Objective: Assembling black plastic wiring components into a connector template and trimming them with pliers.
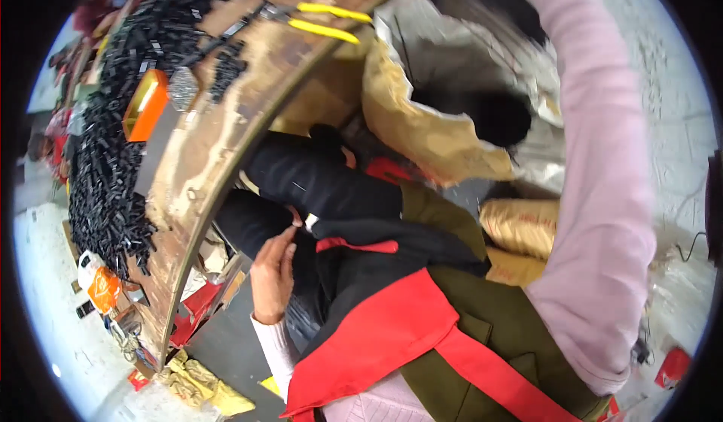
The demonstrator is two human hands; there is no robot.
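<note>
My left hand (273, 277) is low over my lap, beside the black apron (376, 271) with red trim. Its fingers are drawn together, and whatever is between their tips, if anything, is too small to make out. A small white piece (311, 222) shows close by, against my dark trousers (324, 177). My right arm (599, 158), in a pink sleeve, reaches up along the right side, and its hand is outside the picture. Yellow-handled pliers (324, 21) lie at the edge of the wooden table (218, 132).
Many small black pieces (113, 166) are heaped on the table around an orange box (145, 106). A large open sack (407, 113) stands beyond my knees, with brown packages (520, 226) near it. Yellow bags (203, 384) lie on the floor at lower left. People are in the far left background.
</note>
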